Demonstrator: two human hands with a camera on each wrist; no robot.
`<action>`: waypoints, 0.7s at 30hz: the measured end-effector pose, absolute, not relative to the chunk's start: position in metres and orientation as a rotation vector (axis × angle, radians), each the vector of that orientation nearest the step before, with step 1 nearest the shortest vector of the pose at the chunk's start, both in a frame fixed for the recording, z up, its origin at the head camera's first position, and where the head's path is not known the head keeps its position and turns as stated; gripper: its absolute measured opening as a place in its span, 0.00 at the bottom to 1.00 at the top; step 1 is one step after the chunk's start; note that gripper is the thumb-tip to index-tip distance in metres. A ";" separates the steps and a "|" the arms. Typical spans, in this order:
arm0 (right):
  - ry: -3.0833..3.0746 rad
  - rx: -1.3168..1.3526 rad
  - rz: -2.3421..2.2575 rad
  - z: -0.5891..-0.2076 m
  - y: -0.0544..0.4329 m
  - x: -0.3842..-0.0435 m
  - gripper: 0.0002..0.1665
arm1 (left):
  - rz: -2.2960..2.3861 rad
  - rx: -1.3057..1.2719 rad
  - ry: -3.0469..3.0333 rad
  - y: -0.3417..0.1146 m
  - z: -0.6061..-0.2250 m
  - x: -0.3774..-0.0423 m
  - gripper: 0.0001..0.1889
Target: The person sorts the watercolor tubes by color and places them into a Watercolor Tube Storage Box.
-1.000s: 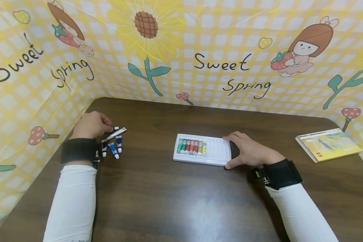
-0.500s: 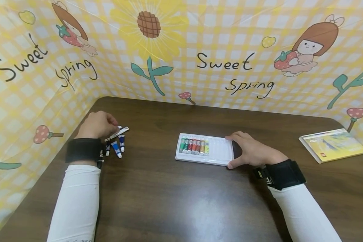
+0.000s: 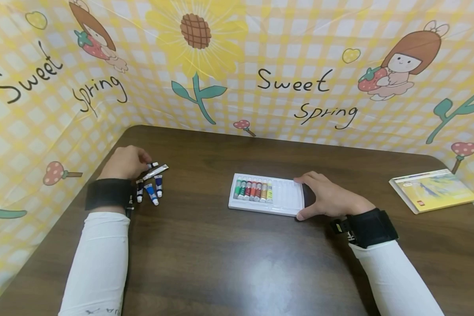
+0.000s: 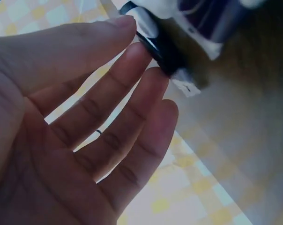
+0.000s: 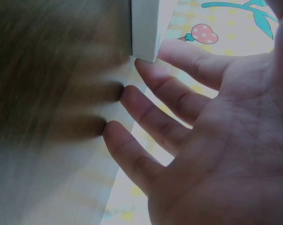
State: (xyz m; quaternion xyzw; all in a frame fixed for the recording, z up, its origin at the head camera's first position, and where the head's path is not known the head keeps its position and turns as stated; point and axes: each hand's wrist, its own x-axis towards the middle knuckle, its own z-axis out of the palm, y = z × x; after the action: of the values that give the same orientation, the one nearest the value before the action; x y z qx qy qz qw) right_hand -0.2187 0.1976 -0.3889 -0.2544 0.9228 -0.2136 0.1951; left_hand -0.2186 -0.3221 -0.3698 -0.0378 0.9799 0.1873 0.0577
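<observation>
At the far left of the head view, my left hand [image 3: 123, 163] reaches over a small group of paint tubes. Its thumb and index fingertip pinch a dark paint tube [image 4: 162, 54] with a white band, seen close in the left wrist view. Right beside it lie a silver-white tube [image 3: 156, 171], a blue tube [image 3: 151, 193] and other dark ones. My right hand [image 3: 332, 197] grips the right end of a white plastic tray [image 3: 287, 197], thumb at the near corner and fingers at the far one. Several coloured tubes [image 3: 253, 189] fill the tray's left part; its right slots are bare.
A yellow box [image 3: 434, 189] with a printed picture lies at the right side of the brown table [image 3: 221, 263]. A yellow checked cloth [image 3: 292, 44] with printed figures rises behind the table and along its left side.
The head view has shifted slightly. My left hand has made a small move rightward and back among the tubes. My right hand and the tray stay in place.
</observation>
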 end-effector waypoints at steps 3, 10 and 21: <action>2.586 -0.709 -0.597 -0.390 0.197 -0.219 0.61 | 0.574 -0.132 2.986 -0.325 -0.373 -0.219 0.11; 2.588 -0.717 -0.600 -0.390 0.198 -0.220 0.61 | 0.590 -0.188 3.021 -0.327 -0.378 -0.219 0.12; 2.590 -0.729 -0.602 -0.390 0.198 -0.219 0.61 | 0.594 -0.232 3.030 -0.324 -0.378 -0.219 0.12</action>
State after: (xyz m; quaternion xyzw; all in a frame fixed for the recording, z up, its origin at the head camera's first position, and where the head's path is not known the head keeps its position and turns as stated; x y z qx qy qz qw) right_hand -0.2191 0.1983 -0.3904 -0.2596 0.9221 -0.2143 0.1909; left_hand -0.2189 -0.3244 -0.3784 -0.0748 0.9783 0.1918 0.0224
